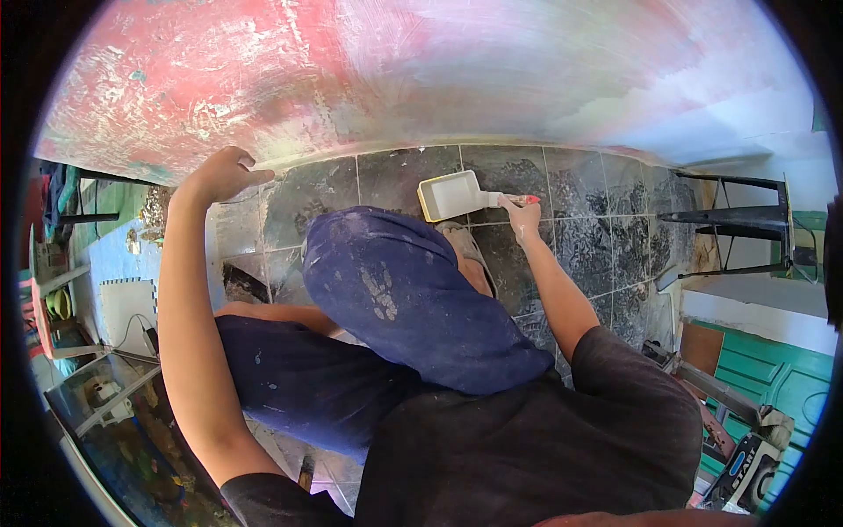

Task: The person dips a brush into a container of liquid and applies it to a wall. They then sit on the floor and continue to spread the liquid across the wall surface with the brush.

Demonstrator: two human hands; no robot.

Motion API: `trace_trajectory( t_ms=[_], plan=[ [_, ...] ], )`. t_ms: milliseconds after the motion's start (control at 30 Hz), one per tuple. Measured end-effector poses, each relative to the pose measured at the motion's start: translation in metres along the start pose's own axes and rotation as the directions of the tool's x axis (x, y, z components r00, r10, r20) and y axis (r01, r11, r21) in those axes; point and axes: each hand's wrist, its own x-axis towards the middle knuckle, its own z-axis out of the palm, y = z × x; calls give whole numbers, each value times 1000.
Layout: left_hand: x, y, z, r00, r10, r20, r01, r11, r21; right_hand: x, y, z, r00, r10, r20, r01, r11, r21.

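Observation:
My right hand (522, 213) is closed round the handle of a paint brush (492, 200), whose end shows red at my fingers. The brush's pale head lies at the right edge of a rectangular tray (450, 196) with white inside and a yellowish rim, on the dark tiled floor. My left hand (230, 173) is raised beside the lower part of the red and white patchy wall (263, 79). Its fingers are apart, with nothing seen in them; whether it touches the wall I cannot tell.
Dark floor tiles (580, 184) run along the wall. My bent knee (378, 255) and sandalled foot (474, 255) are near the tray. A black metal stand (738, 216) is at the right, a glass-topped case (114, 413) at the lower left, and a green door (773, 378) at the right.

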Motion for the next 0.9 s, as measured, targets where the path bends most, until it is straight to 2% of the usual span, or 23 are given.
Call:
trace_trajectory(
  t_ms=[200,267,300,367,400,467,500,567,600,633,700,733,800,900],
  plan=[
    [-1,-4,0,999,13,-32,-13,1000,-13,-4,-1,-7,998,39,-46,-38,999,23],
    [3,-10,-1,999,17,-41,-18,1000,-6,-7,-5,-8,992,105,-73,-86,970,226],
    [3,-14,-1,999,15,-43,-15,1000,4,-8,-11,-11,992,98,-76,-78,971,227],
    [4,-21,-1,998,25,-59,-24,1000,19,-10,-22,-20,947,305,104,-320,853,412],
    [5,-25,-1,997,33,-69,-30,999,38,-10,-26,-21,949,298,99,-312,855,415],
    [7,-31,-2,997,21,-74,-19,999,33,-9,-34,-22,880,330,343,-475,637,607],
    [7,-31,-4,997,4,-72,-2,1000,29,-10,-42,-23,885,319,339,-465,639,613],
    [7,-30,-6,996,0,-94,6,998,60,-14,-57,-25,783,186,594,-620,307,722],
    [5,-29,-8,995,-11,-103,21,996,90,-17,-68,-26,757,131,640,-651,223,725],
    [4,-25,-10,993,-8,-121,19,996,91,-22,-84,-27,762,114,638,-645,226,730],
    [2,-16,-13,995,-19,-99,34,988,149,-32,-117,-30,726,91,681,-687,68,723],
    [-1,-9,-16,996,-36,-87,50,984,170,-32,-128,-31,728,70,682,-686,72,724],
    [-9,-2,-16,989,-29,-142,53,985,167,-30,-153,-33,681,-90,726,-730,-18,683],
    [22,-20,-3,980,72,-183,-22,965,260,-32,-202,-36,701,-133,701,-710,-31,704]
  ],
)
